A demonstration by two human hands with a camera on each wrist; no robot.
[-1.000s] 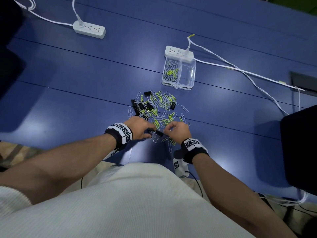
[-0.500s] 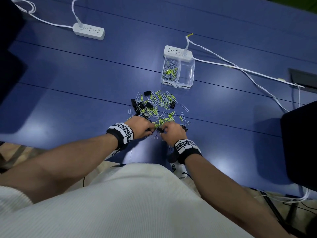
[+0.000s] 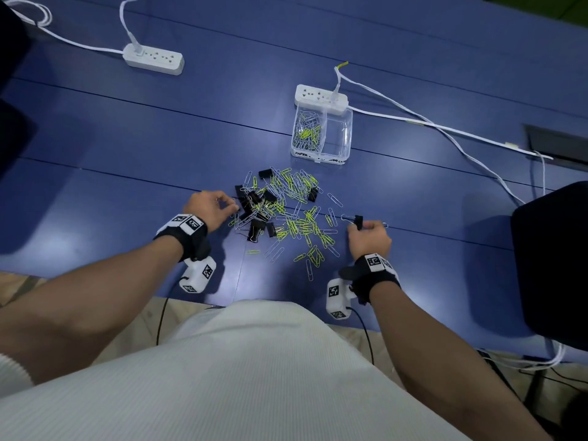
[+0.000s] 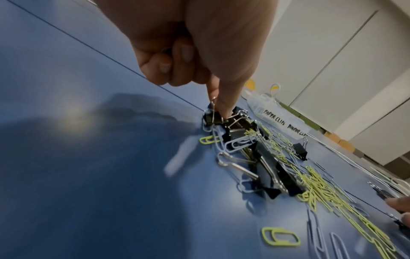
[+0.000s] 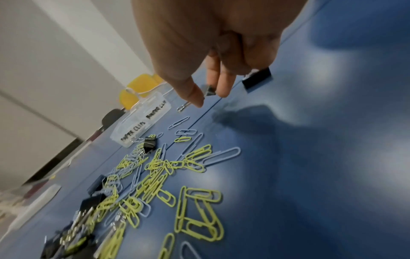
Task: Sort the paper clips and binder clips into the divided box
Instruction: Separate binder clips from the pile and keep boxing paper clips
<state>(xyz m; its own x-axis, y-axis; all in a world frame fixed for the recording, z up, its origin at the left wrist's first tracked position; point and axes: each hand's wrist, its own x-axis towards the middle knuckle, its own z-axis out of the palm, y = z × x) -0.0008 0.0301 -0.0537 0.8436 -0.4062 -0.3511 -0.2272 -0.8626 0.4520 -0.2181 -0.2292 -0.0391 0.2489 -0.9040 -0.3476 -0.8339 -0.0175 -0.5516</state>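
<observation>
A mixed pile of yellow-green and silver paper clips and black binder clips lies on the blue table. Behind it stands the clear divided box; its left compartment holds paper clips, and I see nothing in the right one. My left hand is at the pile's left edge and pinches the wire handle of a black binder clip between thumb and forefinger. My right hand is right of the pile and pinches another black binder clip, also visible in the right wrist view.
A white power strip touches the box's far side, and its cable runs right. A second strip lies at the far left. A black object fills the right edge. A dark hatch sits at the far right.
The hands were together at the pile's near edge. They have parted: the right went right with a binder clip, the left went to the pile's left edge.
</observation>
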